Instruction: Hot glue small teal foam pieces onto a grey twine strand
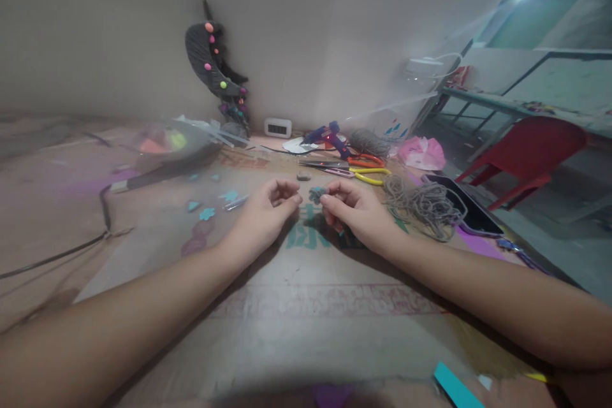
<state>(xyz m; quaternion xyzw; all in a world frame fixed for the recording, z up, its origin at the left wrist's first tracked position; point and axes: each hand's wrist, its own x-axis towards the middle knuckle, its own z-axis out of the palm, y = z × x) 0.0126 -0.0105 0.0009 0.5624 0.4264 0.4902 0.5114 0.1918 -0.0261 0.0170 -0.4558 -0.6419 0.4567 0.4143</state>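
My right hand (351,207) pinches a small flower-shaped piece (316,194), grey with some blue-teal on it, between thumb and fingertips. Just left of it is my left hand (270,210), its fingers curled in toward the thumb; anything between those fingertips is too small to make out. Both hands hover over a printed cardboard sheet (287,299). A small grey oval piece (303,176) lies beyond them. Teal flower cut-outs (207,213) lie to the left of my left hand, and a tangle of grey cord (428,207) is right of my right hand.
Scissors with yellow handles (370,175), a glue gun (329,137) and a white digital clock (278,127) stand toward the wall. A decorated grey crescent (203,57) leans there. On the right are a dark phone-like device (471,210), a pink bag (421,153) and a red chair (530,153).
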